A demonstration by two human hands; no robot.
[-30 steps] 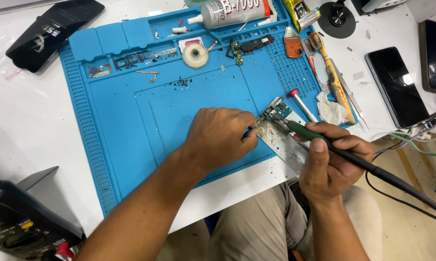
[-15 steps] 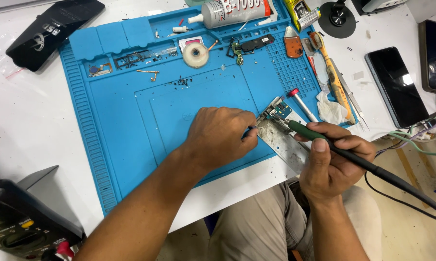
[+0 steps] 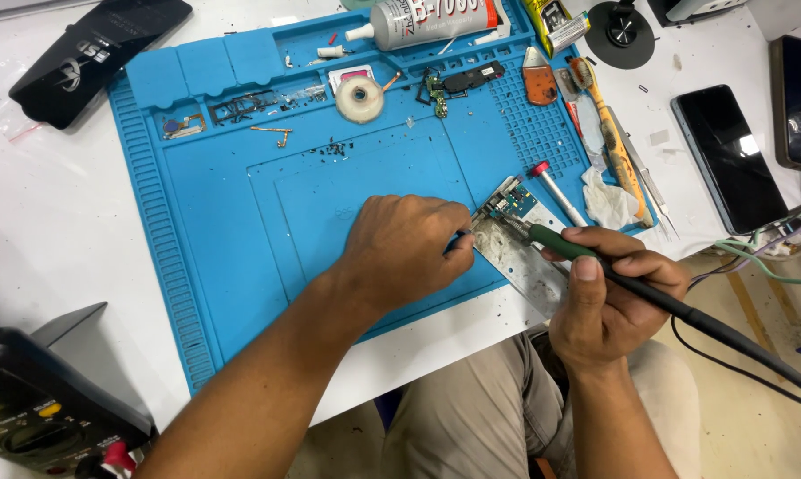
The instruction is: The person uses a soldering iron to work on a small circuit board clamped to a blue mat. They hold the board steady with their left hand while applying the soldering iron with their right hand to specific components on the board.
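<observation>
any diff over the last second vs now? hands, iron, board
Nothing visibly changed. The left hand is still pressed down beside the small circuit board on the grey metal plate, and the right hand still grips the green-handled soldering iron with its tip at the board. The blue silicone work mat and the items on it lie as they did.

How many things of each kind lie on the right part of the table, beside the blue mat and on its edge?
Dark phones: 1
Toothbrushes: 1
Crumpled tissues: 1
Red-capped pens: 1
Tweezers: 1
Total: 5
</observation>
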